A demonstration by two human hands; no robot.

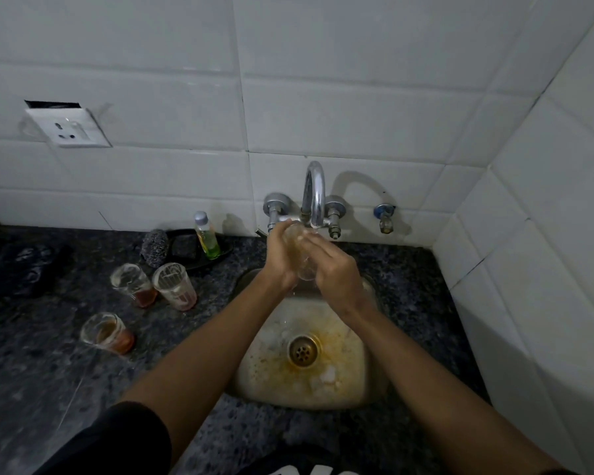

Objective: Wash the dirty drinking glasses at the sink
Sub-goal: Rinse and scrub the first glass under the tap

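A clear glass (302, 258) is gripped between the left hand (282, 258) and right hand (336, 269) under the tap (314, 197); it should be turned slowly, held firmly over the sink (367, 389).

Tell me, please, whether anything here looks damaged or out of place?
The wall socket hangs askew, pulled from the tiles with a dark gap above it. Orange-brown stains ring the sink drain. Otherwise, nothing odd stands out.
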